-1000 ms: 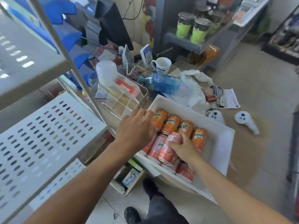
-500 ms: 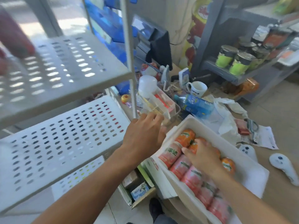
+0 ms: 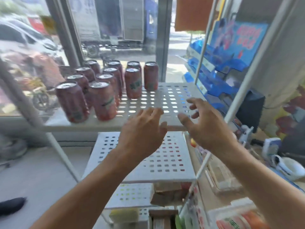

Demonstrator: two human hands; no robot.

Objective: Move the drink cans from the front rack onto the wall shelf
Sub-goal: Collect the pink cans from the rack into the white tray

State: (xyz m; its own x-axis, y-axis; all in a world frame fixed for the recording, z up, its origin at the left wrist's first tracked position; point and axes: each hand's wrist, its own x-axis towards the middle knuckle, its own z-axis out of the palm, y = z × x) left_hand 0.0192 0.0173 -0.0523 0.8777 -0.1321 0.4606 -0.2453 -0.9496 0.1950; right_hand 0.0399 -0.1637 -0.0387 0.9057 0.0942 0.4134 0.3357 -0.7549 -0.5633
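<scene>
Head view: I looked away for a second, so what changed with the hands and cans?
Both hands left the tray cans and rose to the upper shelf; the left hand and right hand hover open, holding nothing. Red cans stand there.

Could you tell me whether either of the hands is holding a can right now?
No, the left hand and right hand are both spread open and empty before the shelf.

Bright backlit daylight, motion blur throughout
</scene>
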